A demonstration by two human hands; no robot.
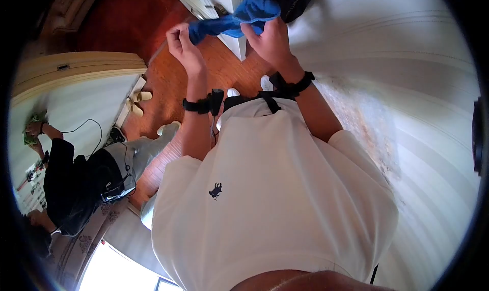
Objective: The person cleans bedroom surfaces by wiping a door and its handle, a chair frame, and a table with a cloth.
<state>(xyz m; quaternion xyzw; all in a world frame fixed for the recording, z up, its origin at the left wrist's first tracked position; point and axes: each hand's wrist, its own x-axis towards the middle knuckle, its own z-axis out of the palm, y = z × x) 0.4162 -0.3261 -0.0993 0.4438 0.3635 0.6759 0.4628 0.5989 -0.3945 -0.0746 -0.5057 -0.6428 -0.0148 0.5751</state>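
Observation:
A blue cloth (219, 26) is stretched between my two hands in front of the edge of a white door or panel (237, 44). My left hand (184, 49) pinches its left end between thumb and fingers. On the other side, my right hand (270, 41) grips the bunched right part, which folds over above the fingers. Each wrist wears a black strap, and a small device shows on the left one (216, 101). The cloth partly covers the top of the white edge.
A white wall (387, 41) rises close on my right. To the left, another person (76, 179) holds a green cloth (33, 130) against a wall. Light slippers (142, 96) lie by that wall on the wooden floor (168, 82). A dark item (300, 3) is behind my right hand.

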